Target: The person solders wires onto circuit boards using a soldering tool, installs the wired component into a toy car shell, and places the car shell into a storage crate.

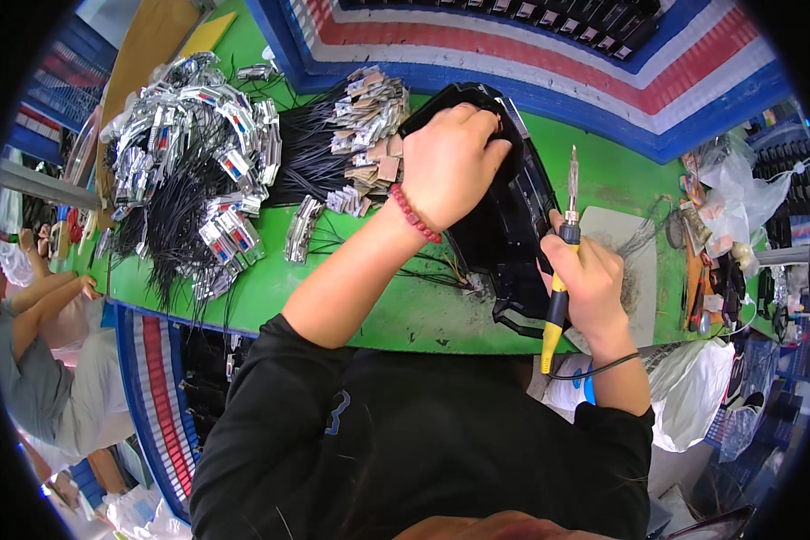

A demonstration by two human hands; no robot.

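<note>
A long black plastic housing (490,225) lies tilted on the green bench in front of me. My left hand (454,157) reaches over its far left part, fingers bent down inside and thumb stretched along them. What those fingertips pinch is hidden. In my right hand (589,283), closed round its grip, is a soldering iron (560,301) with a yellow and black handle. Its metal tip points away from me, beside the housing's right edge and apart from it. The fingers behind the handle are close to that edge; whether they touch it I cannot tell.
Silvery wrapped parts with black leads (189,144) are heaped at the left, near a stack of metal-ended pieces (369,126). A grey mat (616,234) lies at the right, with tools (697,270) and plastic bags (738,189) beyond. Blue racking (549,81) borders the far edge.
</note>
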